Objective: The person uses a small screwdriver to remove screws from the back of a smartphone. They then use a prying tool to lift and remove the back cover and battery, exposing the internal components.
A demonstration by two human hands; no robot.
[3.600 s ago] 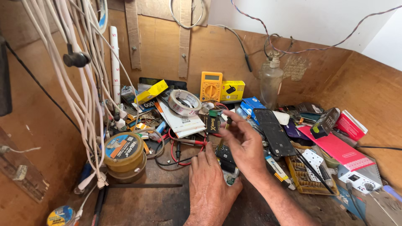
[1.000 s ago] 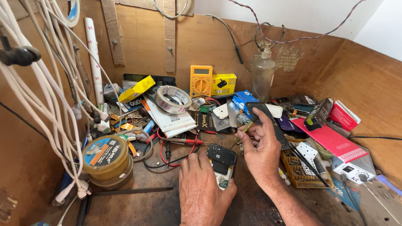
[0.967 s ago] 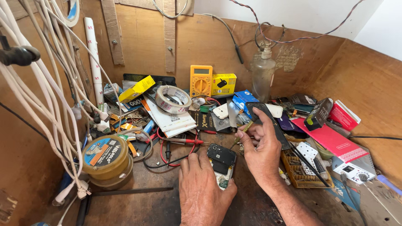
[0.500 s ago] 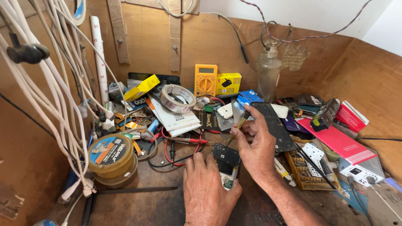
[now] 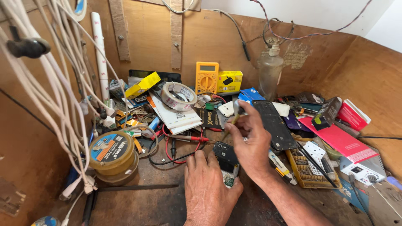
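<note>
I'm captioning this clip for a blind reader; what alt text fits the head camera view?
The left hand pins a small dark phone on a cluttered wooden workbench, while the right hand holds a thin tool above it. Around them lie a yellow multimeter, a tape roll, red and black probe leads and a round tin.

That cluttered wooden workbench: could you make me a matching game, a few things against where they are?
Things:
1. orange multimeter
2. roll of clear tape
3. round yellow tin
4. small dark phone

Places:
A. under the left hand
B. front left, beside hanging white cables
C. against the back wall
D. on white papers

Pairs: 1-C, 2-D, 3-B, 4-A
</note>
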